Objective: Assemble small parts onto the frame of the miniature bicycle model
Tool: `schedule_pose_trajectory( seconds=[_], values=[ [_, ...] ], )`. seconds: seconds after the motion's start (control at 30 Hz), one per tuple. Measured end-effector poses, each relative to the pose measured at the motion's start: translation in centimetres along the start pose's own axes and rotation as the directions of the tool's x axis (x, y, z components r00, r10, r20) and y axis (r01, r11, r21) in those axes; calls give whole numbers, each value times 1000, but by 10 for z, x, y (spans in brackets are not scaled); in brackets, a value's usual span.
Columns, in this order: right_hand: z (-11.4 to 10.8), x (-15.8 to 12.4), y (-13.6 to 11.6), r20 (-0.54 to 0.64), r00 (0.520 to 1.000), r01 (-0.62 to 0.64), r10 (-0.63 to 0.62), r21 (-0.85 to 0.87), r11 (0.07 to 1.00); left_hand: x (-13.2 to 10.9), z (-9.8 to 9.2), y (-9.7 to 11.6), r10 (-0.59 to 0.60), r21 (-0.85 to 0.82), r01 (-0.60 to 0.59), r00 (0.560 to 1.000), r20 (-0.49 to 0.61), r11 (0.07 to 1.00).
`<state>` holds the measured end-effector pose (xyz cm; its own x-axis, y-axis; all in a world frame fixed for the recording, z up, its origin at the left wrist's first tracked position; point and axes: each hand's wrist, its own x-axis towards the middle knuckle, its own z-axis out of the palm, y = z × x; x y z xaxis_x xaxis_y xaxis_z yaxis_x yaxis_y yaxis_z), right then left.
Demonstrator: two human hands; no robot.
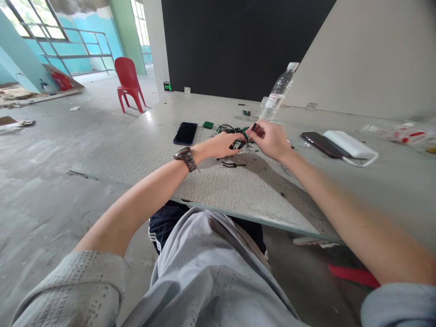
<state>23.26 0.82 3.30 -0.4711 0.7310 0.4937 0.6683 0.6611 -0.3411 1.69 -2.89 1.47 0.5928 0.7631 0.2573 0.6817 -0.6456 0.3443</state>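
A small green and black model bicycle lies in pieces on the grey board in front of me. My left hand, with a watch on its wrist, is closed on a black part of the model. My right hand sits just to the right, fingers pinched on a small dark piece held beside the model. Another loose black part lies on the board just below my left hand.
A dark phone and a small green box lie left of the model. A clear water bottle stands behind it. To the right are a second phone and a white power bank. A red chair stands far left.
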Motion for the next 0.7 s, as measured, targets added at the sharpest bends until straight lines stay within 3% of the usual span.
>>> schedule_pose_trajectory(
  seconds=[0.27,0.7],
  values=[
    [2,0,7,39,999,-2,-1,63,998,1,1,-5,-4,-7,4,1000,11,1000],
    [-2,-6,9,82,993,97,-90,-92,991,-5,-3,5,-13,-118,15,1000,12,993]
  ],
)
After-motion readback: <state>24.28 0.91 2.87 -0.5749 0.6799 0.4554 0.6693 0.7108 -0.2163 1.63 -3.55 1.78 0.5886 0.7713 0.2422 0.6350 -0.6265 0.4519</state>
